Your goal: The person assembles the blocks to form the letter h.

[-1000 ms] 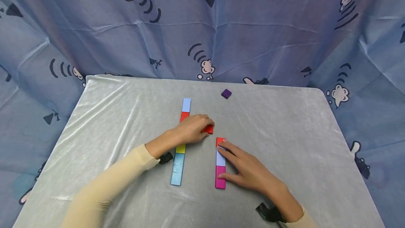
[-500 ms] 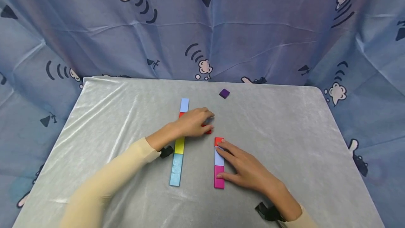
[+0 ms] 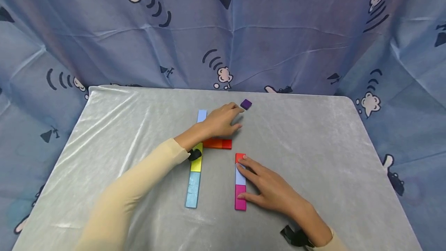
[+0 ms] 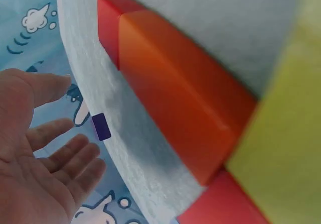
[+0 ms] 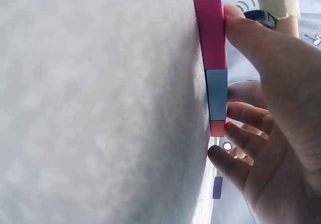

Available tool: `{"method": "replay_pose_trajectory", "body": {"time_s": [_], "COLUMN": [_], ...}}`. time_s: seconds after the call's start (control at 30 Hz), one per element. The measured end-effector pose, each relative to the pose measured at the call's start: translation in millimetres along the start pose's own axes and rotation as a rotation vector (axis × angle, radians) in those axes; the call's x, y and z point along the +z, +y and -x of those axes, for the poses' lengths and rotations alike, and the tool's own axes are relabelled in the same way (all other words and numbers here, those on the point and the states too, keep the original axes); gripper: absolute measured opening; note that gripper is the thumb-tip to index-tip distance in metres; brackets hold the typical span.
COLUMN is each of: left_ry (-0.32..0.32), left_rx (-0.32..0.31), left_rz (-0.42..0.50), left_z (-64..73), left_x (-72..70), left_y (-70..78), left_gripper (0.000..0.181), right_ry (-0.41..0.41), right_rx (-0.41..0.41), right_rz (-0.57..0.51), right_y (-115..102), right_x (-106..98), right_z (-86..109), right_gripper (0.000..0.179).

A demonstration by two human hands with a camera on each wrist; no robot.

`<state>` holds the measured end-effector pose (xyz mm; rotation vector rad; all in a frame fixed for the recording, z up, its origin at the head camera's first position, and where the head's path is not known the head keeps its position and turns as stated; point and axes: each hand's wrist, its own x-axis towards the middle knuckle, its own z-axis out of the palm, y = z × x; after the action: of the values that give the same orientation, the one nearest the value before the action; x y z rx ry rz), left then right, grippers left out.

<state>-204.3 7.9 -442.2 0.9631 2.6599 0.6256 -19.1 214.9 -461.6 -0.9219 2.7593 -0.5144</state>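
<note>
My left hand (image 3: 223,121) hovers above the table with fingers spread and holds nothing. A small purple block (image 3: 246,104) lies just past its fingertips. Under its wrist runs a long row with a light blue block (image 3: 201,115), a yellow block (image 3: 197,162) and a teal block (image 3: 193,191). Branching right from this row is an orange block (image 4: 175,78) with a small red block (image 4: 113,25) at its end. My right hand (image 3: 266,183) rests its fingertips and thumb on a separate short row: red block (image 3: 239,157), periwinkle block (image 3: 240,179), magenta block (image 3: 240,200).
A pale grey velvety cloth (image 3: 313,138) covers the table. Behind the table's back edge and at its sides hangs a blue printed curtain (image 3: 278,49). Black straps (image 3: 294,236) sit at both wrists.
My left hand has left the small red block at the branch's end and moved up and away toward the purple block. My right hand stays on the short row.
</note>
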Motion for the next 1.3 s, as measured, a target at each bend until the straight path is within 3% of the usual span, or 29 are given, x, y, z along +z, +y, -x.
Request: {"method": "replay_pose_trajectory", "body": {"time_s": [0.3, 0.47, 0.7, 0.8, 0.97, 1.1, 1.3], "left_ry": [0.029, 0.029, 0.014, 0.003, -0.037, -0.065, -0.048], "left_rx": [-0.009, -0.007, 0.062, 0.079, 0.039, 0.072, 0.073], "left_rz": [-0.015, -0.034, -0.093, -0.102, -0.14, -0.177, -0.252], "left_z": [-37.1, -50.6, -66.3, -66.8, -59.9, -59.5, -53.8], "left_x": [2.0, 4.3, 9.4, 10.0, 10.4, 10.2, 6.9], "left_y": [8.4, 11.6, 15.3, 13.7, 6.4, 6.7, 7.3], "left_gripper": [0.052, 0.052, 0.055, 0.053, 0.05, 0.048, 0.034], "right_ry": [0.027, 0.037, 0.043, 0.041, -0.002, 0.019, 0.018], "right_rx": [-0.002, -0.002, 0.005, -0.007, -0.023, -0.011, -0.021], "right_rz": [0.017, 0.025, 0.03, 0.024, 0.01, 0.009, -0.006], "right_y": [4, 6, 6, 4, 0, -1, -1], "right_x": [-3, -5, -6, -5, -1, -1, 0], "right_z": [6.2, 9.3, 13.4, 12.5, 6.6, 6.6, 5.7], "right_gripper": [0.085, 0.084, 0.084, 0.084, 0.084, 0.083, 0.084]}}
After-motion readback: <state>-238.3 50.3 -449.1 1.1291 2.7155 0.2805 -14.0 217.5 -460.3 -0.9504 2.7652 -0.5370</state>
